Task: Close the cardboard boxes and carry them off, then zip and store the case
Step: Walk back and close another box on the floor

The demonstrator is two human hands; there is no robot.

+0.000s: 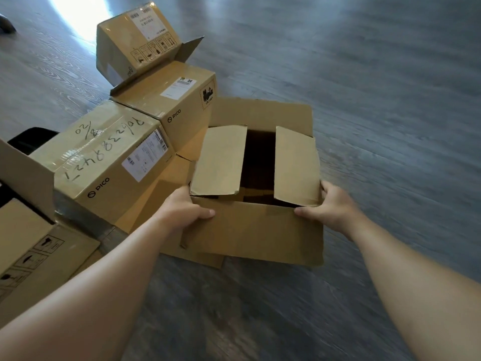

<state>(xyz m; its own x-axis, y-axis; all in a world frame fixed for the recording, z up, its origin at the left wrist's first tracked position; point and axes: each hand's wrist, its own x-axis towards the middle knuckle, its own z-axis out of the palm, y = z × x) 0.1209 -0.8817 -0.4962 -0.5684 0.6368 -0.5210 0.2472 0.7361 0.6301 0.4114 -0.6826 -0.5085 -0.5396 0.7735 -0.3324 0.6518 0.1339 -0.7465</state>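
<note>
A plain cardboard box (pixel 260 230) sits in front of me on the grey floor. Its two side flaps are folded inward, with a dark gap between them; the far flap stands up and the near flap hangs toward me. My left hand (pixel 186 207) grips the box's near left corner, thumb on the near flap. My right hand (pixel 330 204) grips the near right corner the same way. A black case (pixel 31 138) shows partly behind the boxes at the left.
Closed PICO boxes stand to the left: a taped one with handwriting (pixel 104 157), another (pixel 169 100) behind it, and a tilted box (pixel 135 37) on top. An open box (pixel 39 254) lies at the lower left. Grey wood floor (pixel 390 100) extends to the right.
</note>
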